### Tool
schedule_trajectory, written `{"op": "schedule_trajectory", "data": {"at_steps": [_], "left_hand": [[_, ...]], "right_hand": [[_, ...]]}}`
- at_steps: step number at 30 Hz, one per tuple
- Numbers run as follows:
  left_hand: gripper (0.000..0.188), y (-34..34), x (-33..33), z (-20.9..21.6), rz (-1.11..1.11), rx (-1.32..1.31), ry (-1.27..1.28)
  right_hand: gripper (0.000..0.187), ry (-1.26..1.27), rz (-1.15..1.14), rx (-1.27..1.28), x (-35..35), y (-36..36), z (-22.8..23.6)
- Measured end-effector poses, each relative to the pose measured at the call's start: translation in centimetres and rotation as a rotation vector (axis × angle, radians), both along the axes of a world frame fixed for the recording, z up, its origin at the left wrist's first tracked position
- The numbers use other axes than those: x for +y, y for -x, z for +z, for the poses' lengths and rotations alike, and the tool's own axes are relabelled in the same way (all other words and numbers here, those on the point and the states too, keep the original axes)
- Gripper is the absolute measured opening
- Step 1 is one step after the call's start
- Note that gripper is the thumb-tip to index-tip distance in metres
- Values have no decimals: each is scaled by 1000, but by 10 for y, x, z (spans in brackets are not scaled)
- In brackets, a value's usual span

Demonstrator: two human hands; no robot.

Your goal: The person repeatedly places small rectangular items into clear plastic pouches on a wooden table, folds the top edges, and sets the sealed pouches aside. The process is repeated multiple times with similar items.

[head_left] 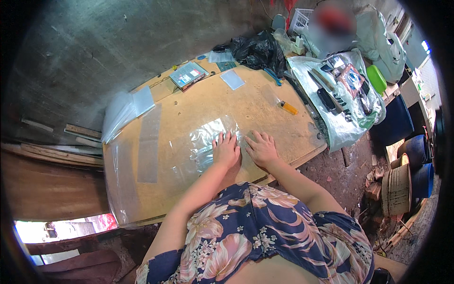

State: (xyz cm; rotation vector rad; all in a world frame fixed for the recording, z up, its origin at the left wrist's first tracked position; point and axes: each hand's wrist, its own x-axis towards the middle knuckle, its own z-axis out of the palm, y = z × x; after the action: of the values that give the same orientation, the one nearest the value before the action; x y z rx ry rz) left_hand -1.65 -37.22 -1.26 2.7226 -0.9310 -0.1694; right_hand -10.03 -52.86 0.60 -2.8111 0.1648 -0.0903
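On a tan wooden board tabletop (175, 113) lies a shiny clear plastic sheet or bag (201, 142). My left hand (226, 150) rests flat on its right part, fingers spread and pointing away from me. Just to the right, my right hand (262, 147) lies palm down near the sheet's right edge, its fingers also apart. Whether its fingertips touch the plastic, I cannot tell. Neither hand grips anything. Further left, a long clear plastic strip (150, 142) lies on the board, and a stack of clear plastic bags (120, 113) sits at the far left edge.
A flat box (188, 75) and a small clear sleeve (232, 79) lie at the back. An orange lighter (288, 108) is to the right. Behind stands a black plastic bag (260, 49). A white sack (338, 94) holding knives covers the right side; blue barrels (392, 120) stand beyond.
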Motion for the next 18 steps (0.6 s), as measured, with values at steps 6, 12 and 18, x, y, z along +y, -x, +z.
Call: {"op": "schedule_trajectory", "data": {"at_steps": [6,12,18], "left_hand": [[53,-4,-4,5,74,51,-54],[58,-5,-7,9,114,76,-53],[59,-5,-7,9,132,82,-71]], "right_hand": [[44,9,-16,11,0,0,-1],[46,79,-11,15,1,-3,-3],[46,60,-4,38,-1,-4,0]]}}
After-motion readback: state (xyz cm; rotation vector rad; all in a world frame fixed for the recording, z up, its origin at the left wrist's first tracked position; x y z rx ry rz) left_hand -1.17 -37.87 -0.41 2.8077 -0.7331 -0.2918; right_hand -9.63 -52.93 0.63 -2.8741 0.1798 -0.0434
